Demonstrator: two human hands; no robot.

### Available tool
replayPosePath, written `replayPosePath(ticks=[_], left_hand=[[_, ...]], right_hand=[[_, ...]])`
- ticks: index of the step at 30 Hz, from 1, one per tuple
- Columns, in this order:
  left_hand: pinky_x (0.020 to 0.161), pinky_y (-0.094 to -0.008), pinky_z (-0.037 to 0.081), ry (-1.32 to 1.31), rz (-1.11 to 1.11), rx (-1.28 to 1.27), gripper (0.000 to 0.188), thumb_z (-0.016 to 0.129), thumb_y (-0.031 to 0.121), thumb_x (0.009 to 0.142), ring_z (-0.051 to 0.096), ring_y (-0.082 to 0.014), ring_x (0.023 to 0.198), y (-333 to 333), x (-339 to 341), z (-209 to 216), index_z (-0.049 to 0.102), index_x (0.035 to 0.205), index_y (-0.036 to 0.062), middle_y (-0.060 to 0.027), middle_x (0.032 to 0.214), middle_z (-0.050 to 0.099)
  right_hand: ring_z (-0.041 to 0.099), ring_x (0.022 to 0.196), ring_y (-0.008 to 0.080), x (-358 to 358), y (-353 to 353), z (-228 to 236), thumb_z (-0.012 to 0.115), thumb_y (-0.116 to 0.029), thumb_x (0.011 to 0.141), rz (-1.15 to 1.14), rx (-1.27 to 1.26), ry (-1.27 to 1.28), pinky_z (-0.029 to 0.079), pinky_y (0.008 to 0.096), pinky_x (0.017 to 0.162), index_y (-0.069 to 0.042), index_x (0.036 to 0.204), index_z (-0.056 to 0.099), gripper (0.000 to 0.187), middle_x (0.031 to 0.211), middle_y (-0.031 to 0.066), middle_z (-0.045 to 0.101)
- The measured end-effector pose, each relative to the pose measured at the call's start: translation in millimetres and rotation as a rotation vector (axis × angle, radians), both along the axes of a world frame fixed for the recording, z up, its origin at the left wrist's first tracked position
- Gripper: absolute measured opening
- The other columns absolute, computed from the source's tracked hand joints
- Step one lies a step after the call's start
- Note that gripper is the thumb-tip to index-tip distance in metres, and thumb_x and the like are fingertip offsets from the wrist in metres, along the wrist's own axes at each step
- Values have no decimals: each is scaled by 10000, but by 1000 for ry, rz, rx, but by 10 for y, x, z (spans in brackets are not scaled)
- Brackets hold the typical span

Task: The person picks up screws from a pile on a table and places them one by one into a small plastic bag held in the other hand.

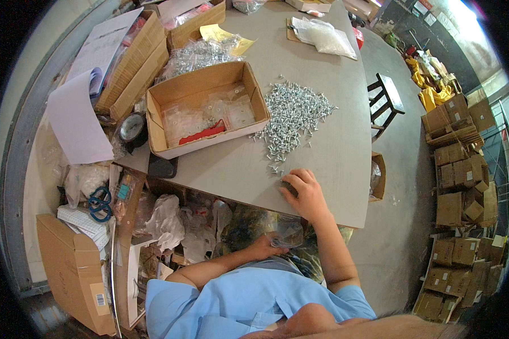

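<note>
A loose pile of small silvery screws (294, 113) lies spread on the grey table (232, 169), thinning toward its near end. Just below that near end, my right hand (306, 195) rests at the tabletop with bent fingers. A gap shows between its thumb and fingertips, and I see nothing held there. Below the table's front edge, close to my body, my left hand (264, 247) grips a clear plastic bag (288, 233). Its fingers are partly hidden by the bag, whose contents I cannot make out.
Left of the pile stands an open cardboard box (209, 73) with small plastic bags and a red strip inside. Behind it are bagged hardware (201, 59) and paper-topped cartons (133, 62). Blue-handled scissors (99, 203) lie at left. A black stool (387, 96) stands right of the table.
</note>
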State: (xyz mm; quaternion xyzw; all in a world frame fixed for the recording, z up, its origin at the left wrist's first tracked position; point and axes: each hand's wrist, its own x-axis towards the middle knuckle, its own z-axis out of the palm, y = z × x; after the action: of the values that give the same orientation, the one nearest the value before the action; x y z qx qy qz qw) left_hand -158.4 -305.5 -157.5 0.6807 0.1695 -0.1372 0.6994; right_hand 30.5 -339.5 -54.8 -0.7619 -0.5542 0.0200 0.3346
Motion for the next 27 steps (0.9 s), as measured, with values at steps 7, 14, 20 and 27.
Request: replayPosePath(ticks=[7,14,20,27], left_hand=[[719,-327,510,-96,11,30,447,748,298,790,639,-173,806,-26,-10,-114,585,1074,-8,-114,946,668],[679,-319,468,-289,196,-107,292,792,221,732,580,-144,766,-190,-16,-592,584,836,44,-76,780,612],[648,-308,450,-323,36,55,181,738,143,750,542,-129,719,-41,110,-522,575,771,67,-36,771,594],[663,-296,451,-269,-130,351,199,743,127,732,543,-123,728,252,18,-197,575,791,38,-40,771,592]], right_hand=[[565,860,317,-105,-134,10,670,-111,763,78,-85,27,489,391,762,-45,888,612,152,926,108,578],[594,733,286,-345,-463,135,664,-53,763,217,-159,337,501,368,652,-38,860,641,100,867,99,602],[607,730,258,-276,-493,87,662,-48,769,102,-88,480,492,329,625,-38,871,644,104,843,97,602],[593,777,271,-367,-498,24,673,-69,765,81,-47,420,488,341,682,-53,889,645,128,882,99,595]])
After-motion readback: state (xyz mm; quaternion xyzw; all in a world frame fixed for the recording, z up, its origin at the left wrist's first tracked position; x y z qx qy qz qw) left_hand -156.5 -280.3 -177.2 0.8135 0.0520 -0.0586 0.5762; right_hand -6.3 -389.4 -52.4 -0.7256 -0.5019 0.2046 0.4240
